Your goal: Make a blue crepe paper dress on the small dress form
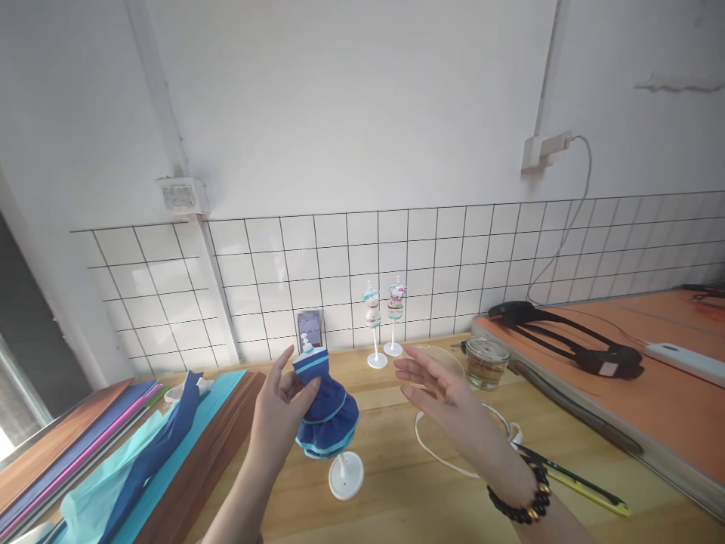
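Observation:
My left hand (283, 404) holds a small mannequin stand (345, 474) wearing a dark blue paper dress (327, 412) with light blue trim, gripping it at the waist above the wooden table. My right hand (439, 393) hovers open just to the right of the dress, fingers spread, touching nothing. A black bead bracelet (518, 495) circles my right wrist.
Two more little dressed mannequins (384, 313) stand by the tiled wall. A glass jar (485, 363), a white cord loop (453, 453) and a yellow-black tool (572, 477) lie to the right. Coloured paper sheets (113, 453) lie at left; an orange board (651, 393) with a black device (572, 340) at right.

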Demonstrator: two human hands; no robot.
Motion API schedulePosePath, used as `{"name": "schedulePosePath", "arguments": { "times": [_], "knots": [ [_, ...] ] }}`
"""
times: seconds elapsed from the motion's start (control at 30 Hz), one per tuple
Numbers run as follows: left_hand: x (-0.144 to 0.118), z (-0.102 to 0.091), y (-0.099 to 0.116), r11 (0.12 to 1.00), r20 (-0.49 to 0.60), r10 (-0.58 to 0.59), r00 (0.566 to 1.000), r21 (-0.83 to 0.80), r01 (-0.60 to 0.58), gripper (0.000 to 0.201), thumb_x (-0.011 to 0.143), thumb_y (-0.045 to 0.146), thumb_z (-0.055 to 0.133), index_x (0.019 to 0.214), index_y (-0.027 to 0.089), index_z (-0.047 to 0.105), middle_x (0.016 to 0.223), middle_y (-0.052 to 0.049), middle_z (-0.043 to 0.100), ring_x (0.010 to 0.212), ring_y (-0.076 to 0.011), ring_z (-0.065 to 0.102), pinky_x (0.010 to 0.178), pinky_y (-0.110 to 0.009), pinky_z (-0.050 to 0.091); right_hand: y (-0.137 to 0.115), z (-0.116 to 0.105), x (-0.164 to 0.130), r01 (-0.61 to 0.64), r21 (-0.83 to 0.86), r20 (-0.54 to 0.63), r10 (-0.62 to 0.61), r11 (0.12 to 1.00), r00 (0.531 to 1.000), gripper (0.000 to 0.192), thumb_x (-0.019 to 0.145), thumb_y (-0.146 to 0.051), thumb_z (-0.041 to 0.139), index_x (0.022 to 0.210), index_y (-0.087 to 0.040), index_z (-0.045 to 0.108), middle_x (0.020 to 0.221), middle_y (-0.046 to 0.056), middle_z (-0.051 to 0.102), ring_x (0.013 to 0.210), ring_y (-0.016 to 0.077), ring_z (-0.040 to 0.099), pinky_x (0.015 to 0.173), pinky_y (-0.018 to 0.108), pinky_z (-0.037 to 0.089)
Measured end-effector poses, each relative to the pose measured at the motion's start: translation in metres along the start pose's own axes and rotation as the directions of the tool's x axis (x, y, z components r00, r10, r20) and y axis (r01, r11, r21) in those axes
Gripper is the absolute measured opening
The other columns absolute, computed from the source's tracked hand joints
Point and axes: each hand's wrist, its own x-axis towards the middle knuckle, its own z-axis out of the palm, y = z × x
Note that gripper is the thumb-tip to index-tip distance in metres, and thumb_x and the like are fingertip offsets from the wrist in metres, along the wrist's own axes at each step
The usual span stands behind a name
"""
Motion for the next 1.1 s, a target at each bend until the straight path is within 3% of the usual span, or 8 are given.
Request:
{"name": "schedulePosePath", "arguments": {
  "times": [0.13,0.3,0.43,0.57,0.77,0.97,1.1],
  "knots": [
    [-0.002,0.002,0.000,0.998,0.032,0.026,0.999,0.059,-0.028,0.076,0.067,0.039,0.071,0.134,0.021,0.039,0.081,-0.002,0.071,0.095,-0.0267,0.066,0.092,-0.045,0.046,0.013,-0.021,0.002,0.038,-0.106,-0.048,-0.043,0.994,0.998,0.054,0.074,-0.039,0.067,0.123,-0.021,0.052,0.113,0.011,0.065,0.109,0.0247,0.059,0.089,0.044,0.051],
    [-0.006,0.006,0.002,0.994,0.075,0.042,0.996,0.097,-0.049,0.074,0.068,0.037,0.069,0.134,0.021,0.039,0.089,-0.004,0.073,0.098,-0.0263,0.065,0.093,-0.044,0.045,0.053,-0.075,-0.005,0.002,-0.417,-0.153,-0.073,0.909,0.985,0.045,0.078,-0.040,0.059,0.118,-0.017,0.057,0.110,0.013,0.067,0.105,0.0262,0.062,0.086,0.042,0.052],
    [-0.007,0.007,0.001,0.992,0.070,0.034,0.997,0.117,-0.042,0.074,0.067,0.039,0.068,0.134,0.024,0.040,0.083,-0.002,0.073,0.094,-0.0264,0.066,0.088,-0.041,0.049,0.077,-0.122,-0.025,-0.059,-0.564,-0.208,-0.073,0.823,0.975,0.039,0.076,-0.036,0.058,0.110,-0.018,0.063,0.111,0.014,0.068,0.105,0.0320,0.061,0.090,0.051,0.046],
    [-0.007,0.009,0.000,0.989,0.067,0.029,0.997,0.140,-0.038,0.076,0.066,0.042,0.069,0.134,0.027,0.040,0.085,-0.003,0.074,0.098,-0.0287,0.065,0.088,-0.045,0.047,0.090,-0.150,-0.053,-0.060,-0.661,-0.193,-0.092,0.748,0.977,0.027,0.071,-0.032,0.062,0.094,-0.021,0.071,0.105,0.013,0.070,0.101,0.0344,0.062,0.094,0.053,0.043],
    [-0.013,0.016,0.001,0.989,0.085,0.034,0.996,0.142,-0.046,0.077,0.066,0.049,0.067,0.134,0.028,0.039,0.095,-0.005,0.072,0.106,-0.0297,0.061,0.094,-0.047,0.043,0.097,-0.153,-0.076,0.105,-0.852,0.067,-0.093,0.512,0.993,0.027,0.085,-0.024,0.048,0.102,-0.028,0.068,0.107,0.007,0.069,0.103,0.0294,0.061,0.093,0.049,0.047],
    [-0.014,0.016,0.001,0.983,0.106,0.013,0.994,0.179,-0.032,0.080,0.066,0.050,0.066,0.137,0.028,0.035,0.098,-0.007,0.071,0.109,-0.0306,0.058,0.096,-0.048,0.040,0.100,-0.124,-0.085,0.296,-0.879,0.263,-0.136,0.373,0.955,0.029,0.088,-0.013,0.043,0.100,-0.026,0.067,0.102,0.006,0.070,0.100,0.0240,0.062,0.089,0.040,0.051],
    [-0.014,0.013,-0.003,0.975,0.124,0.011,0.992,0.220,-0.039,0.079,0.067,0.052,0.065,0.137,0.029,0.035,0.105,-0.008,0.069,0.114,-0.0301,0.055,0.097,-0.050,0.040,0.115,-0.127,-0.086,0.367,-0.899,0.331,-0.177,0.241,0.927,0.029,0.086,-0.010,0.046,0.102,-0.026,0.064,0.102,0.003,0.069,0.097,0.0200,0.061,0.088,0.036,0.049]
  ]
}}
